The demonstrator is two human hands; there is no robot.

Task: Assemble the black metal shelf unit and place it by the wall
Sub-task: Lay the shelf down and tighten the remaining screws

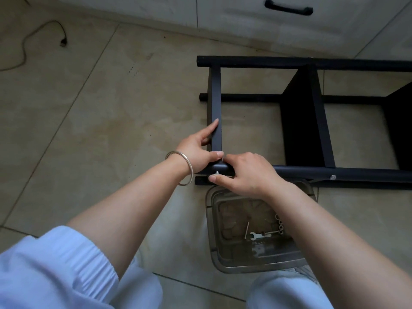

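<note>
Shelf frame (312,121) of black matte metal lies on its side on the beige tiled floor (111,108), directly ahead of both hands, at its near left corner. The left hand (198,150) holds the flat end panel (215,108), index finger stretched along it, thumb pressed at the corner joint. The right hand (243,172) curls over the round near post (312,171), its grip pinching a small silver bolt (216,173) at that joint. A second bolt head (332,177) shows farther right on the post. Below the wrists sits a clear plastic tray (214,241) with a small wrench (258,235) and hardware.
</note>
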